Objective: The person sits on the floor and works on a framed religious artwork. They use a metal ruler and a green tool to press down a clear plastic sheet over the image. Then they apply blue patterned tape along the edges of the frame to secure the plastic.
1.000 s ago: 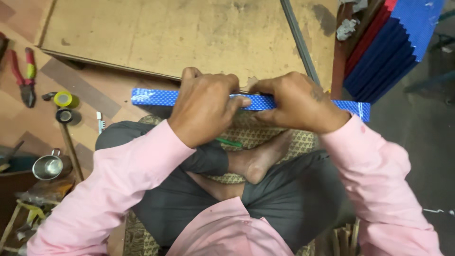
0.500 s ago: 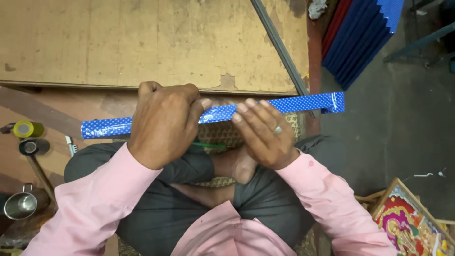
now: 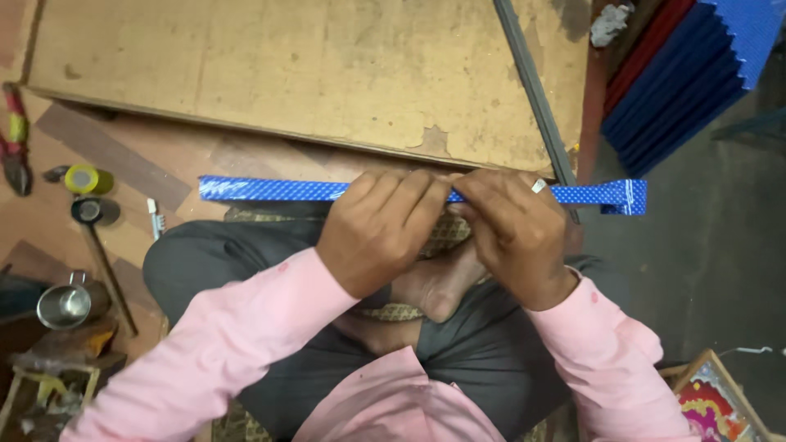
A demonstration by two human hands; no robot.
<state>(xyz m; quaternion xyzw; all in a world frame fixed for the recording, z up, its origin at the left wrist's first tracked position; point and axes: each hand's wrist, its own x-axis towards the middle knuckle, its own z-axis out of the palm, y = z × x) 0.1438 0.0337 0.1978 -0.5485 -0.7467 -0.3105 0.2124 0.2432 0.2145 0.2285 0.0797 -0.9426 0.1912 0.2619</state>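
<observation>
- The blue dotted strip (image 3: 270,190) lay level across the person's lap, held crosswise just in front of the near edge of the wooden board (image 3: 270,74); that kept its whole length in plain sight from above.
- The left hand (image 3: 378,229) was curled over the strip's middle, fingers wrapped down over the front face, closed on it.
- The right hand (image 3: 516,233), ring on one finger, pinched the strip right beside the left, fingertips pressing its top edge. Both hands met at the centre, so the grip looked set for working one short stretch while the ends hung free.
- Both ends stuck out well past the hands: the left end reached toward the yellow tape roll (image 3: 82,178), the right end sat just past the grey metal bar (image 3: 532,90) that slanted across the board.
- Room to move: the board's near edge ran close behind the strip, so little clearance that way; toward the lap it was open.
- On the left, pliers (image 3: 15,139), a hammer (image 3: 102,245) and a small steel cup (image 3: 64,304) lay well apart from the strip. On the right, a stack of blue sheets (image 3: 696,65) stood clear of the strip's end.
</observation>
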